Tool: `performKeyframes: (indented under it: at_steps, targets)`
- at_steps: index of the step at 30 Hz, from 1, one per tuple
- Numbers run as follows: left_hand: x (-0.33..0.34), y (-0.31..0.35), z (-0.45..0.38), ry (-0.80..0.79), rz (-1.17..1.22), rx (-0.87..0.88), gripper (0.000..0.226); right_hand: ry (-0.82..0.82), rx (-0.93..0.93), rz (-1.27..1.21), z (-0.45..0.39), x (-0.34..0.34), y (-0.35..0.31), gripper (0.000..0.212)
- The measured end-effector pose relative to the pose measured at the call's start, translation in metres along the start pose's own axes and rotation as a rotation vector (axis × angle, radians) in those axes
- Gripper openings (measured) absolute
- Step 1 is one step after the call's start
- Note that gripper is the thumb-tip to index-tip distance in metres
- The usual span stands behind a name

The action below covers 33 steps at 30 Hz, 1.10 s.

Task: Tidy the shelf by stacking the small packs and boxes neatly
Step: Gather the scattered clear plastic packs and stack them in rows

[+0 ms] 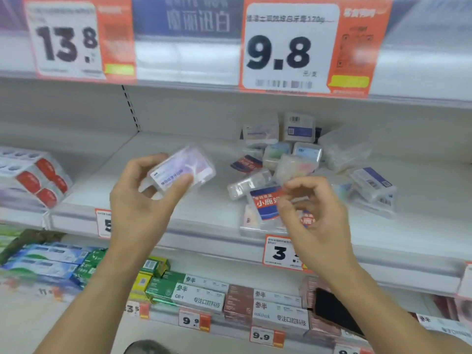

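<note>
Left hand (143,200) pinches a small clear plastic box with a pale purple label (182,169), thumb on the label, fingers behind, held tilted above the white shelf (107,180). Right hand (314,213) hovers with fingers loosely curled, holding nothing I can make out, at 6 o'clock of the jumbled heap of clear packs (301,162). Best to level the box, set it flat at the bare 9 o'clock side, edges squared. Label glossy, blurred.
</note>
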<state>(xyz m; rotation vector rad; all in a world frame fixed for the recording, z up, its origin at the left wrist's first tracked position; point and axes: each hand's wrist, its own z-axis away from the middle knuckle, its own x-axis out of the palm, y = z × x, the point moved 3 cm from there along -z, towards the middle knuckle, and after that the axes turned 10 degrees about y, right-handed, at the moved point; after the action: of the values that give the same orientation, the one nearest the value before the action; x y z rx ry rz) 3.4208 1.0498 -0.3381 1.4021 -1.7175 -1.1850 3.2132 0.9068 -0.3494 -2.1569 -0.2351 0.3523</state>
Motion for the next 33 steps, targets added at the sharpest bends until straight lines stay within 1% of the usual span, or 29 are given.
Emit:
performKeyframes:
  at_steps: [3, 4, 6, 7, 8, 10, 12, 13, 14, 16, 19, 21, 23, 25, 27, 29, 30, 31, 33]
  targets:
    - [-0.028, -0.027, -0.022, 0.031, -0.262, 0.065, 0.040, -0.207, -0.089, 0.184, -0.016, 0.048, -0.011, 0.022]
    - [-0.036, -0.037, -0.030, 0.027, -0.377, 0.103, 0.041, -0.269, -0.128, 0.247, -0.022, 0.068, -0.011, 0.024]
    - [-0.047, -0.055, -0.043, 0.001, -0.562, 0.175, 0.043, -0.376, -0.191, 0.356, -0.035, 0.111, -0.007, 0.036]
    - [-0.051, -0.061, -0.048, -0.008, -0.608, 0.186, 0.043, -0.421, -0.197, 0.406, -0.041, 0.131, -0.003, 0.046]
    - [-0.055, -0.066, -0.054, -0.005, -0.632, 0.187, 0.043, -0.457, -0.182, 0.451, -0.046, 0.150, 0.000, 0.056]
    - [-0.061, -0.074, -0.063, 0.012, -0.655, 0.177, 0.042, -0.525, -0.065, 0.539, -0.059, 0.180, 0.010, 0.071]
    - [-0.064, -0.080, -0.068, 0.025, -0.663, 0.173, 0.043, -0.567, 0.056, 0.596, -0.070, 0.199, 0.021, 0.071]
    - [-0.065, -0.082, -0.070, 0.031, -0.674, 0.177, 0.043, -0.564, 0.073, 0.610, -0.073, 0.206, 0.024, 0.067]
    - [-0.067, -0.085, -0.072, 0.042, -0.691, 0.176, 0.043, -0.546, 0.068, 0.617, -0.074, 0.211, 0.026, 0.064]
    - [-0.071, -0.090, -0.077, 0.082, -0.720, 0.156, 0.043, -0.512, 0.048, 0.596, -0.068, 0.218, 0.021, 0.066]
    - [-0.075, -0.093, -0.083, 0.110, -0.741, 0.121, 0.041, -0.553, 0.010, 0.472, -0.044, 0.229, 0.007, 0.072]
    - [-0.076, -0.093, -0.085, 0.095, -0.723, 0.101, 0.036, -0.643, -0.014, 0.362, -0.029, 0.233, -0.003, 0.075]
    - [-0.077, -0.093, -0.085, 0.081, -0.707, 0.107, 0.033, -0.780, -0.054, 0.333, -0.022, 0.232, -0.009, 0.080]
    - [-0.075, -0.087, -0.082, 0.102, -0.692, 0.129, 0.041, -0.851, -0.096, 0.336, -0.019, 0.222, -0.014, 0.085]
    - [-0.068, -0.069, -0.074, 0.177, -0.627, 0.172, 0.041, -0.808, -0.145, 0.326, -0.022, 0.201, -0.017, 0.084]
    - [-0.052, -0.046, -0.063, 0.224, -0.526, 0.287, 0.033, -0.700, -0.241, 0.354, -0.029, 0.174, -0.017, 0.072]
    - [-0.039, -0.034, -0.055, 0.197, -0.482, 0.354, 0.030, -0.633, -0.288, 0.374, -0.034, 0.156, -0.015, 0.061]
    - [-0.023, -0.025, -0.045, 0.135, -0.445, 0.407, 0.027, -0.557, -0.326, 0.390, -0.040, 0.136, -0.012, 0.050]
    - [0.012, -0.017, -0.022, -0.057, -0.384, 0.435, 0.027, -0.388, -0.370, 0.426, -0.049, 0.094, -0.004, 0.034]
